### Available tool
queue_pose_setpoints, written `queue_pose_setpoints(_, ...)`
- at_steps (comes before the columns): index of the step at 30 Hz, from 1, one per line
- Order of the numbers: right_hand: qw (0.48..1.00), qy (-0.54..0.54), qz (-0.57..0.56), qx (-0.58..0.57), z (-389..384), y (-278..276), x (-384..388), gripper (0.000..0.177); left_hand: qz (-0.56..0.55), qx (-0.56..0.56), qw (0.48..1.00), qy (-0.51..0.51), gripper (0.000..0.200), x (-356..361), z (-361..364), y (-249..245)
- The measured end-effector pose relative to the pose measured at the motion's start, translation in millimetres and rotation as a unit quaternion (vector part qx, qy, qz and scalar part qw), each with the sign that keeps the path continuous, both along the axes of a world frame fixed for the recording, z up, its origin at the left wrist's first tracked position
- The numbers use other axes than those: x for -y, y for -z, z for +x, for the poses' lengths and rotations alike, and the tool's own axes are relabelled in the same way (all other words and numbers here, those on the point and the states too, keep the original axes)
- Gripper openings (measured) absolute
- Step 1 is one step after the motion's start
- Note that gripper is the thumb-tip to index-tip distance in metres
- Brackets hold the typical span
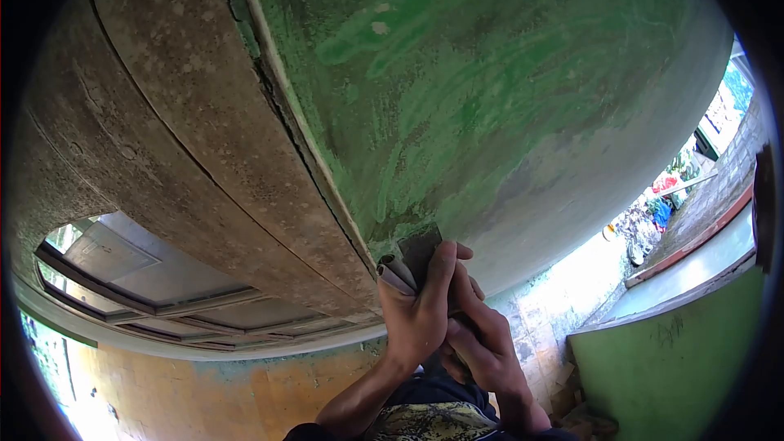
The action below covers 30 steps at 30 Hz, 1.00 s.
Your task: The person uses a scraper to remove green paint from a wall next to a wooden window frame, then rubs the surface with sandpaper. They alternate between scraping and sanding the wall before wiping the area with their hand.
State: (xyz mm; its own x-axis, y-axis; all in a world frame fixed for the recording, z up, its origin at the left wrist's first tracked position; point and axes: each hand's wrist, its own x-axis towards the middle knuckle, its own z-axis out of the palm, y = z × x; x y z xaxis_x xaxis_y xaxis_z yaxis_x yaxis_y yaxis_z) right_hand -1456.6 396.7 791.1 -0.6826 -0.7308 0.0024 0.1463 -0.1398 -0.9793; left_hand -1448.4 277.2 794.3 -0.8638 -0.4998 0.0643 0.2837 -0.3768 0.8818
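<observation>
My left hand (415,317) is closed around a dark grey sheet (419,251) that looks like sandpaper, its thumb lying along the sheet's right side. A curled, tube-like end of the sheet (397,274) sticks out at the left of that hand. The sheet's upper edge meets the worn green wall (490,90), close to the wall's corner strip. Beside it, my right hand (487,345) has its fingers bent and pressed up against the sheet and the left hand. What lies inside the right hand's fingers is partly hidden.
A stained brown panelled surface (188,106) runs along the left, with a framed window (163,278) below. Pale scuffs mark the green wall. At the lower right stands a green partition (678,351). Mixed clutter (653,212) lies farther right, and an orange-yellow wall (204,392) is behind.
</observation>
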Motion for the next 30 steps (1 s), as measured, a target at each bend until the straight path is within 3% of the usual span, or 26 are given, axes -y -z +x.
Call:
queue_pose_setpoints(10,0.998,0.024,0.035,-0.041,-2,7,0,0.065,-0.003,-0.005,0.999,0.039,0.022,4,-3,8)
queue_pose_setpoints(13,0.999,0.027,0.024,0.014,-2,3,2,0.065,-0.005,-0.011,0.999,0.034,0.023,4,-3,5)
queue_pose_setpoints(16,0.998,0.046,0.0,-0.035,2,10,1,0.066,-0.005,0.011,0.999,0.044,0.023,3,-1,0)
queue_pose_setpoints(25,0.998,0.057,0.0,-0.031,4,-6,8,0.064,-0.021,-0.005,0.999,0.026,0.024,4,-2,-10)
queue_pose_setpoints(28,0.992,0.094,0.008,-0.085,3,-5,14,0.064,-0.022,-0.013,1.0,0.006,0.023,6,-6,-21)
queue_pose_setpoints(30,0.996,0.063,0.009,-0.063,-5,-18,13,0.065,-0.043,-0.041,0.998,-0.009,0.022,9,-7,-35)
